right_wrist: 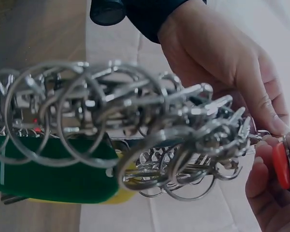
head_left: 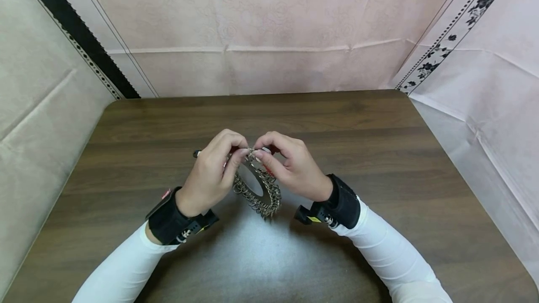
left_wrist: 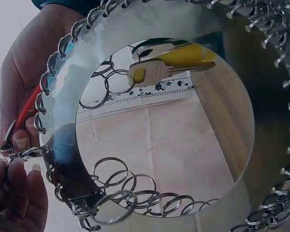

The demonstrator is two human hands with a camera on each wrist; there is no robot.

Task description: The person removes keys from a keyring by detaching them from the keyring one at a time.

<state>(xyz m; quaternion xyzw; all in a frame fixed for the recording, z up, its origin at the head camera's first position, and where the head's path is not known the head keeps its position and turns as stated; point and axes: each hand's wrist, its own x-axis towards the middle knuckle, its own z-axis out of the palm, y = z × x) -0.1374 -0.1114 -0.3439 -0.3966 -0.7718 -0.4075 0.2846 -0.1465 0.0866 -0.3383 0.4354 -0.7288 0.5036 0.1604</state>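
Observation:
A large flat metal key ring (head_left: 271, 195), its edge lined with several small split rings and clasps, hangs tilted between my two hands. At its top, my left hand (head_left: 212, 172) pinches a small metal clasp between thumb and index finger. Facing it, my right hand (head_left: 296, 167) has its fingertips at the same clasp. A red-headed key (right_wrist: 281, 166) sits in the curled fingers of my right hand. Below the split rings in the right wrist view is a green tag (right_wrist: 53, 171). Through the ring's opening in the left wrist view shows a yellow-headed key (left_wrist: 183, 55).
Under my hands lies a brown wooden tabletop (head_left: 147, 167), with a bright reflection near its front. Pale cloth (head_left: 273, 22) hangs behind the table and along both sides, bordered with dark patterned strips. Both wrists wear black bands (head_left: 172, 219) with small cameras.

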